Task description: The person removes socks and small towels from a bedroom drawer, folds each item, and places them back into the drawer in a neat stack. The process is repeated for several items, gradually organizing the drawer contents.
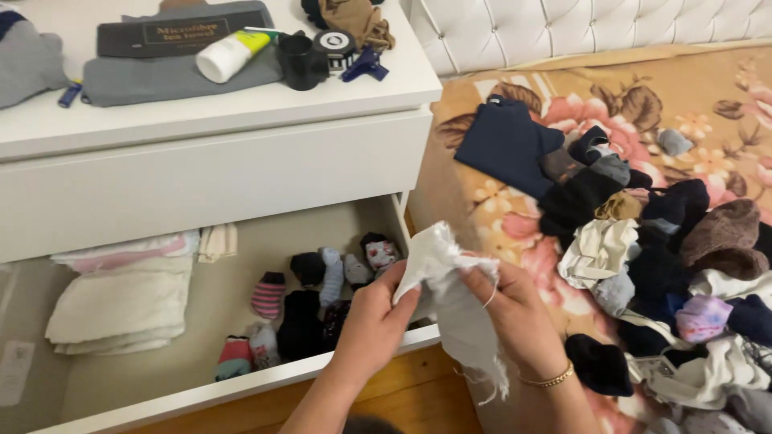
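I see both hands — left hand point(371, 321) and right hand point(515, 309) — pinched shut on a frayed white sock point(450, 301) held over the open drawer's point(241, 384) near right corner, and I judge its loose threads could snag the bracelet point(548, 378).

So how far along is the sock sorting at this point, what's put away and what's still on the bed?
About a dozen rolled socks already sit in the open drawer, beside folded white linens. Both hands are on a white sock: the left hand grips its top and the right hand pinches its side. A large mixed pile of socks still lies on the floral bedspread, so most looks left.
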